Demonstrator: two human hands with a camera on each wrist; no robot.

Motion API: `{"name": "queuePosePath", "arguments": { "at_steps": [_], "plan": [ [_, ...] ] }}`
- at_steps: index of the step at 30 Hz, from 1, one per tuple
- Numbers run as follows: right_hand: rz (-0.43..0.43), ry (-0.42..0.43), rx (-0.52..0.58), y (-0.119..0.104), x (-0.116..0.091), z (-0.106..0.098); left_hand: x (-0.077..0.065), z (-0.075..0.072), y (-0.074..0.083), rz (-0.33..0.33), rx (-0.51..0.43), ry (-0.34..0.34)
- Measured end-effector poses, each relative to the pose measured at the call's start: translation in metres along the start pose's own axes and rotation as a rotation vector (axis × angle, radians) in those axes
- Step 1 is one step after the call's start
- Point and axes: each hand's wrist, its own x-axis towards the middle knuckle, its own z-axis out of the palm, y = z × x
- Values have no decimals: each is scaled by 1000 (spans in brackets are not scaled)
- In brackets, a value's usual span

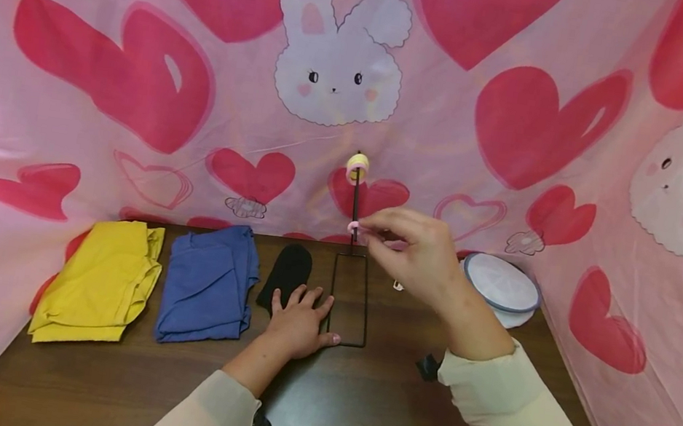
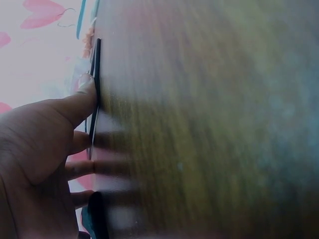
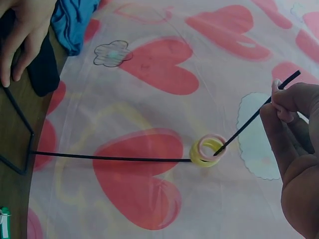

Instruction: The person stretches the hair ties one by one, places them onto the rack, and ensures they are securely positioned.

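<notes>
A thin black wire stand [image 1: 356, 197] has a rectangular base [image 1: 369, 316] on the table and an arm jutting toward me. Yellow and pink hair ties [image 3: 203, 153] hang together at the bend of its rod. At the arm's free end, my right hand [image 1: 418, 254] pinches a small pink hair tie [image 1: 353, 226] between thumb and fingers. It appears to be around the rod, whose tip pokes past the fingers in the right wrist view. My left hand [image 1: 297, 324] rests with spread fingers at the base's left side, the thumb on its near edge.
A black, flat, round-ended item [image 1: 293, 268] lies beside my left fingers. Farther left are folded blue cloth [image 1: 208, 285] and yellow cloth [image 1: 99, 280]. A white round item with a blue rim [image 1: 501, 285] stands back right. Pink patterned fabric [image 1: 318, 195] hangs behind the table.
</notes>
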Motion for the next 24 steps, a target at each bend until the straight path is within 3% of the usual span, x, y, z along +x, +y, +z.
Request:
{"name": "queuePosePath", "arguments": {
  "at_steps": [24],
  "plan": [
    [57, 101, -53, 36, 14, 24, 2, 1, -1, -4, 4, -11]
  ]
}}
